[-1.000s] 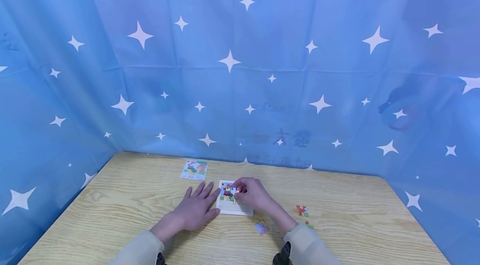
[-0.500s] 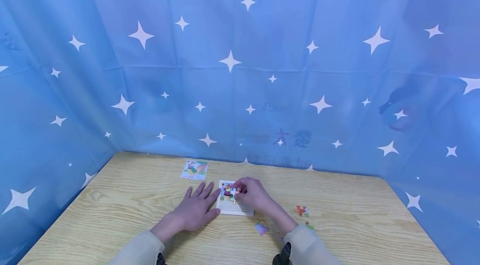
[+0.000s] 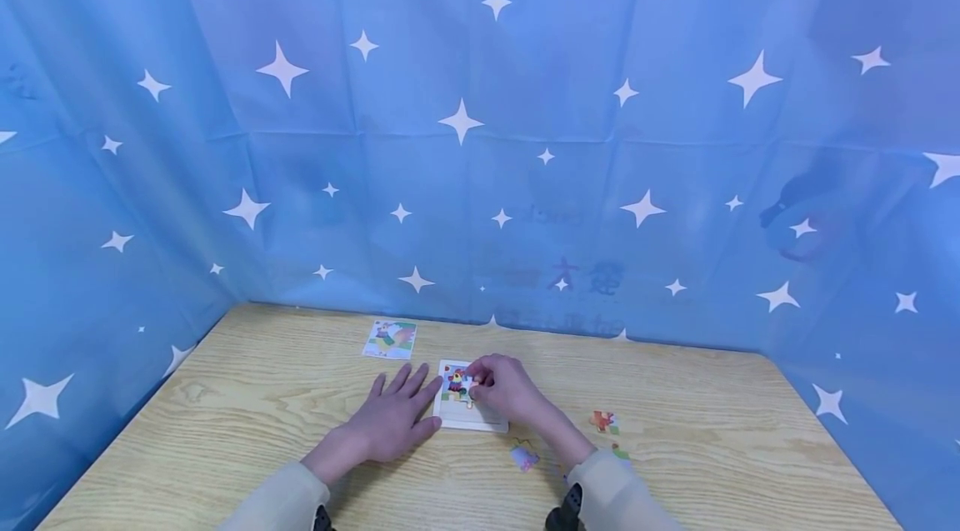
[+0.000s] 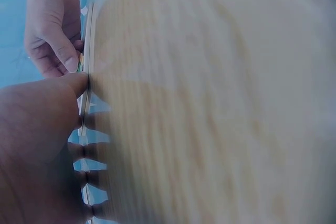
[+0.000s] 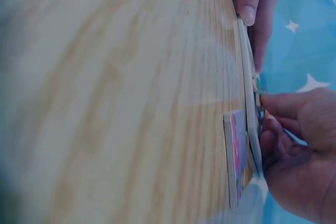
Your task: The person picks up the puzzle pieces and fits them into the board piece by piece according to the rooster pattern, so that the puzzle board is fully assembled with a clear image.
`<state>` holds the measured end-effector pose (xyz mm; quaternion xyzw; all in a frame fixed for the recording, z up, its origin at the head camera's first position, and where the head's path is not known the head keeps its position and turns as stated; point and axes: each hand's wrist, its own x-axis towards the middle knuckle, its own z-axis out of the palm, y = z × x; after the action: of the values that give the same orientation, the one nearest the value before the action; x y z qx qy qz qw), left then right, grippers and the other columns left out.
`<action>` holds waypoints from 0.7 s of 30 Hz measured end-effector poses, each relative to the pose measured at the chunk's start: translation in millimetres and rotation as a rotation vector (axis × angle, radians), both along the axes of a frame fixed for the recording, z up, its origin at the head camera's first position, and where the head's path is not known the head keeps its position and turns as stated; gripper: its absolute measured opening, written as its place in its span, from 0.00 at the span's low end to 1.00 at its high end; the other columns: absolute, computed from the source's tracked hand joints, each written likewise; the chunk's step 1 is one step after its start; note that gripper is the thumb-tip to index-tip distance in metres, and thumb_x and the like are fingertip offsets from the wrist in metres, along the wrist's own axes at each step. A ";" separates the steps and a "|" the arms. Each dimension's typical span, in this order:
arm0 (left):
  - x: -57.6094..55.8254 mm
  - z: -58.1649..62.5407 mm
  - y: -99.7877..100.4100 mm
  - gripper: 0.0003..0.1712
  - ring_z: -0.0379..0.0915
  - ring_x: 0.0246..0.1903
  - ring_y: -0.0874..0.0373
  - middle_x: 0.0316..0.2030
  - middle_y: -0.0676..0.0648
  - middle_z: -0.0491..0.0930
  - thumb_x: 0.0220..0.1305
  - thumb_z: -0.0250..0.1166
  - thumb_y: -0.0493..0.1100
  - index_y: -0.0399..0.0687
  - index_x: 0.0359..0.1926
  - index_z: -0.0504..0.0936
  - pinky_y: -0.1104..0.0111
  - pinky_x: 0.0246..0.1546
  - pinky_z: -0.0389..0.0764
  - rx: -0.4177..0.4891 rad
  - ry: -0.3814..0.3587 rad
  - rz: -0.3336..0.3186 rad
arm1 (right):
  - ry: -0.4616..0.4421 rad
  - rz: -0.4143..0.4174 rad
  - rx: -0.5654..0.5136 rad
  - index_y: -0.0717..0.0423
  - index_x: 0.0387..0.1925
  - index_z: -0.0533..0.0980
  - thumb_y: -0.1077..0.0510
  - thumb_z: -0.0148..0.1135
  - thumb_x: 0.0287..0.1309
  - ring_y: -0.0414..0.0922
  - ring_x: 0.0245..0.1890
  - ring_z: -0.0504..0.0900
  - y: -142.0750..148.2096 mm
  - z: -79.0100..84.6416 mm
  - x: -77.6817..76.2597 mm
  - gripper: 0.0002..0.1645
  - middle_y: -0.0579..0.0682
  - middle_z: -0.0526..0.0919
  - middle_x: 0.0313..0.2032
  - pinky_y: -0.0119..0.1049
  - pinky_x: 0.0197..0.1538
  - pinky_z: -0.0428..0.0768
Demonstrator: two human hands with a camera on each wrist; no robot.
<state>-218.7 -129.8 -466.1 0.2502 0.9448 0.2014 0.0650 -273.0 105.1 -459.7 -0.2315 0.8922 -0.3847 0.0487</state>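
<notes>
Pinching what appears to be a small puzzle piece [image 3: 467, 391], mostly hidden by the fingertips, the right hand [image 3: 504, 388] is working over the white tray [image 3: 480, 422] at the lower centre of the frame. The left hand [image 3: 390, 423] is lying with its fingers spread, its thumb and forefinger touching the tray's left edge. Bracing that edge, turning the piece until its outline is matching its neighbours, then pressing evenly would probably be seating it best. The tray is holding colourful fitted pieces [image 3: 455, 381] towards its upper left; loose pieces [image 3: 524, 456] are lying outside, at lower right.
</notes>
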 end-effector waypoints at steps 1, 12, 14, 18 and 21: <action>-0.2 -0.9 -0.3 0.38 0.41 0.77 0.32 0.78 0.34 0.52 0.80 0.48 0.61 0.44 0.79 0.61 0.30 0.68 0.44 0.001 0.008 -0.003 | -0.002 0.000 0.002 0.62 0.45 0.84 0.69 0.69 0.61 0.40 0.33 0.75 0.1 0.2 -0.1 0.11 0.45 0.78 0.32 0.33 0.36 0.75; 2.8 7.8 1.7 0.37 0.41 0.77 0.34 0.78 0.35 0.52 0.80 0.49 0.59 0.45 0.79 0.60 0.31 0.69 0.45 -0.029 -0.020 0.007 | 0.008 0.036 0.013 0.62 0.42 0.85 0.70 0.67 0.62 0.41 0.34 0.75 1.5 1.6 0.6 0.08 0.47 0.78 0.35 0.34 0.37 0.77; 3.5 9.5 2.2 0.37 0.40 0.78 0.34 0.78 0.35 0.52 0.80 0.49 0.59 0.45 0.80 0.60 0.32 0.69 0.45 -0.034 -0.027 0.010 | 0.010 0.034 0.015 0.61 0.42 0.85 0.70 0.67 0.62 0.41 0.34 0.75 1.5 1.6 0.6 0.08 0.47 0.78 0.35 0.34 0.37 0.77; 2.5 8.5 1.8 0.37 0.40 0.78 0.34 0.79 0.35 0.51 0.80 0.49 0.60 0.45 0.80 0.60 0.32 0.69 0.44 -0.030 -0.028 0.006 | 0.012 0.019 0.024 0.61 0.42 0.85 0.69 0.68 0.61 0.41 0.34 0.75 1.3 0.7 0.2 0.08 0.47 0.78 0.35 0.34 0.37 0.77; 0.2 3.7 0.5 0.37 0.39 0.78 0.34 0.79 0.35 0.51 0.80 0.49 0.60 0.45 0.80 0.59 0.31 0.69 0.43 -0.019 -0.020 0.000 | 0.015 0.001 0.032 0.60 0.42 0.86 0.69 0.69 0.61 0.40 0.34 0.75 1.4 0.6 -0.2 0.08 0.46 0.78 0.34 0.33 0.37 0.77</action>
<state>-218.4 -129.3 -462.4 0.2474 0.9460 0.1948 0.0770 -273.2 106.6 -459.2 -0.2341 0.8985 -0.3684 0.0458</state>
